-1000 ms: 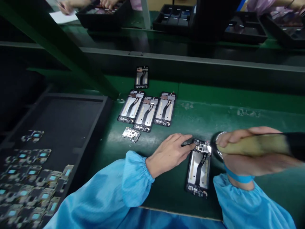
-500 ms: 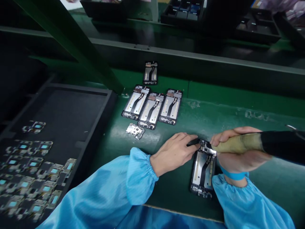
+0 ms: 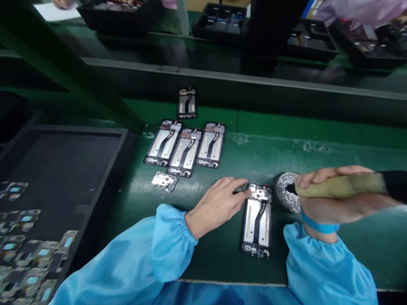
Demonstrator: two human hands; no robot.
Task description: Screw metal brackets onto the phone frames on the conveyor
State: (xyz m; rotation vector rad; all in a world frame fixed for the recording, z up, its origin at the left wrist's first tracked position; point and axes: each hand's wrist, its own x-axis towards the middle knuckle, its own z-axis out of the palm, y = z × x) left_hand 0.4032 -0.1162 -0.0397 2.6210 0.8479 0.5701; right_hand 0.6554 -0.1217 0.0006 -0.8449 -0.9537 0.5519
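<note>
An open phone (image 3: 257,222) lies on the green bench with a black flex cable running down its metal back plate. My left hand (image 3: 219,203) rests at its upper left corner, fingertips touching it, and pinches a small dark piece (image 3: 240,189) whose kind I cannot make out. My right hand (image 3: 330,212) wraps around a power screwdriver (image 3: 343,185) with a yellowish taped grip and a dark tip. That tip is over a round, silver, studded dish (image 3: 285,192) to the right of the phone. The hand partly hides the dish.
Several more opened phones (image 3: 185,152) lie at the back left, with a loose circuit board (image 3: 164,181) in front of them. A black tray (image 3: 108,186) at the left holds several boards. Beyond the rail (image 3: 222,78) stand black boxes (image 3: 219,25).
My right hand has moved the screwdriver off the phone's upper end, rightward to the studded dish. My left hand stays at the phone's corner. The view has shifted somewhat.
</note>
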